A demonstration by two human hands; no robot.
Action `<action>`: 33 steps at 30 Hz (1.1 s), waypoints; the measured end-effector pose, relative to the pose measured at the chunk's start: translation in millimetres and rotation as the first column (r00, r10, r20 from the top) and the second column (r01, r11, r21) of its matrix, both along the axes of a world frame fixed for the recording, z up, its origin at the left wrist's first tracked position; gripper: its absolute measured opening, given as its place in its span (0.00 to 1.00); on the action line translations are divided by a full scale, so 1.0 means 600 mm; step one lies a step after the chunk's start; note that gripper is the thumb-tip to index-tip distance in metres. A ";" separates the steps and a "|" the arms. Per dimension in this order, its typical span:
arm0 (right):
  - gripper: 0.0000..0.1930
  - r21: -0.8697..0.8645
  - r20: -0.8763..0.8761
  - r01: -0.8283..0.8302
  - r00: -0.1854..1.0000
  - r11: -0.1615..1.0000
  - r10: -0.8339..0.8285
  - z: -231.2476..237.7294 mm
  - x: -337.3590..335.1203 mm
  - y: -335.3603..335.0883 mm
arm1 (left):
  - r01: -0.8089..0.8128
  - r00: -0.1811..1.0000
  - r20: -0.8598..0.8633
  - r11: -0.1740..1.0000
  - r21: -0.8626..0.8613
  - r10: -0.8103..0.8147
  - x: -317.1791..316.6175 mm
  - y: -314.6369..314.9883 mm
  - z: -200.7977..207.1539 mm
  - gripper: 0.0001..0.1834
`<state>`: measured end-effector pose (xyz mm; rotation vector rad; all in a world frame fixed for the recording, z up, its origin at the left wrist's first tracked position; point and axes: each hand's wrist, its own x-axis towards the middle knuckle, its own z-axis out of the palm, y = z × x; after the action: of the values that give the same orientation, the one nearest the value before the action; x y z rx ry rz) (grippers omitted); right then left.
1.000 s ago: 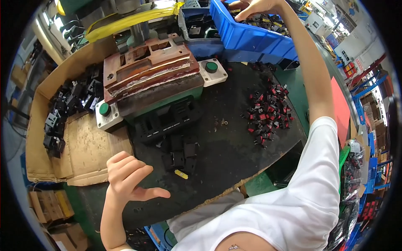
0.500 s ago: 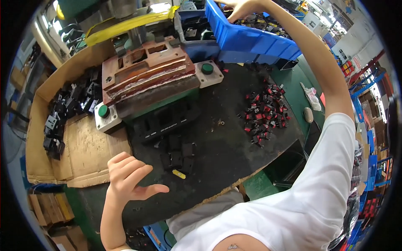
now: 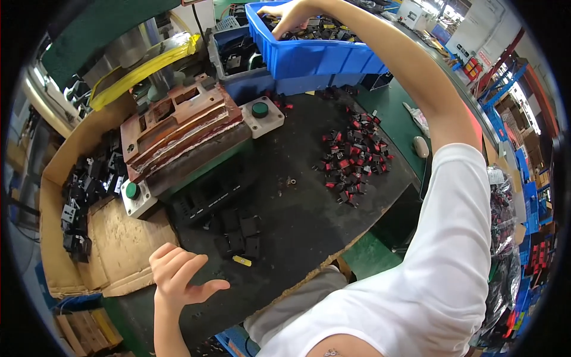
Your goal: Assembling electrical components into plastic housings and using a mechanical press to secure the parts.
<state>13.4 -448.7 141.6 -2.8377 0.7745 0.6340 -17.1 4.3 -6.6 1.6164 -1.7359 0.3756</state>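
Note:
My right hand point(image 3: 296, 16) reaches into a blue plastic bin point(image 3: 321, 56) at the far side of the bench, among small dark and yellow parts. Its thumb and one finger show spread apart; the other fingers are partly hidden. Over the near left of the bench, my left hand point(image 3: 178, 276) is raised with nothing in it, thumb stretched out and fingers loosely bent. Just beyond it lie several black square parts point(image 3: 236, 241) and a small yellow piece point(image 3: 242, 260). Behind these, a black panel point(image 3: 208, 193) rests at the front of a reddish-brown press fixture point(image 3: 181, 128).
Green push buttons on white boxes point(image 3: 270, 122) flank the fixture. A pile of small red-and-black switches point(image 3: 354, 157) lies on the right. At the left, a cardboard box point(image 3: 128, 238) holds black parts. A grey bin point(image 3: 217, 62) stands beside the blue one. Yellow tape point(image 3: 146, 65) wraps the machine above.
The view has shifted, so the bench scene sits further left and the bins lower. My right hand stays in the blue bin; my left hand keeps its pose.

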 end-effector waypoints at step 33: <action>0.24 -0.140 0.092 -0.238 0.963 0.961 0.252 -0.018 0.038 -0.036 | -0.005 0.989 -0.147 1.000 -0.015 0.003 -0.001 -0.011 -0.003 0.15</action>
<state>36.2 -470.4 130.9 -3.0854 0.4635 0.4676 -17.4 -2.0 -8.6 1.5956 -1.6159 0.2638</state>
